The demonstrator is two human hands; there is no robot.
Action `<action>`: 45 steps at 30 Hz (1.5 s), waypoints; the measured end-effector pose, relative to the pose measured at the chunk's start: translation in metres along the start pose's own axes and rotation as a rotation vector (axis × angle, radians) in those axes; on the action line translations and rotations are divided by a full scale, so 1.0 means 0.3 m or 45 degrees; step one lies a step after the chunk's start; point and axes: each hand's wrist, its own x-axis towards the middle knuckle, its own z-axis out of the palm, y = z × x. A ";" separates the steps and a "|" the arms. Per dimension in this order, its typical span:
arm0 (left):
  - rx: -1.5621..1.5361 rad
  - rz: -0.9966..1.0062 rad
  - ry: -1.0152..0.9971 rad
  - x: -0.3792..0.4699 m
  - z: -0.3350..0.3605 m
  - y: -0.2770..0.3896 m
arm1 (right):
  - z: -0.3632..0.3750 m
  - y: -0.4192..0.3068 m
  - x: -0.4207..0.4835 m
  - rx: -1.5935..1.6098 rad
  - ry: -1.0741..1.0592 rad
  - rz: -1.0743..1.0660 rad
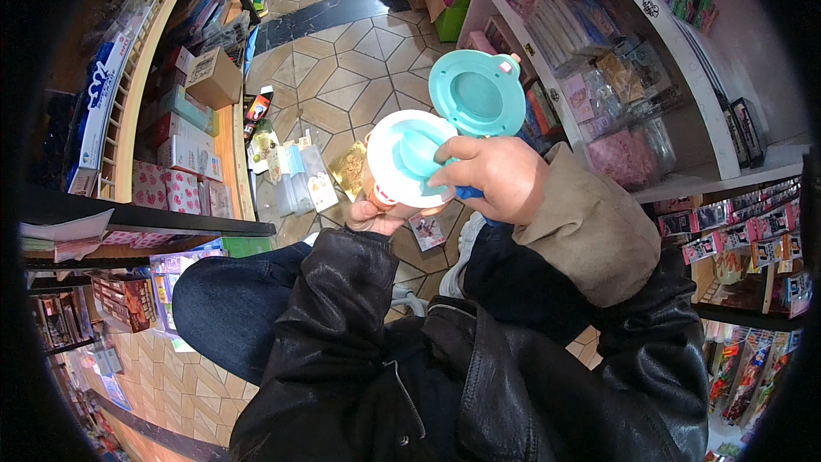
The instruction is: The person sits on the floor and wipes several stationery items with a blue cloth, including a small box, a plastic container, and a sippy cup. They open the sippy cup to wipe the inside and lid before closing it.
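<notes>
My left hand (375, 217) holds a round container from below at its near left side. The container has a wide white rim (383, 163). A hinged-looking turquoise lid (480, 91) stands open at its far right, with a small pale pink tab on its edge. Within the rim sits a rounded turquoise plastic piece (417, 151), its right side gripped by the fingers of my right hand (497, 173). Something blue (469, 192) shows just below those fingers; what it is stays hidden. Both hands are above the floor, in front of my knees.
Packaged goods fill the left shelf (247, 196) and the white right shelf (712, 135). On the tiled floor (327, 86) lie a clear plastic box (292, 189), a gold packet (351, 170) and a small picture card (428, 231). A green box (452, 19) stands farther down the aisle.
</notes>
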 end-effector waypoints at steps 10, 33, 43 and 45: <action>-0.060 -0.017 -0.018 0.019 -0.023 -0.016 | 0.035 0.031 -0.007 0.171 -0.028 -0.004; 0.081 0.082 -0.014 0.023 -0.014 0.000 | 0.021 0.028 -0.009 0.136 0.064 -0.036; 0.065 0.007 0.008 0.018 -0.018 -0.017 | 0.021 0.052 -0.019 0.178 0.001 -0.059; 0.061 0.013 0.001 0.020 -0.017 -0.020 | 0.017 0.057 -0.021 0.158 -0.017 -0.075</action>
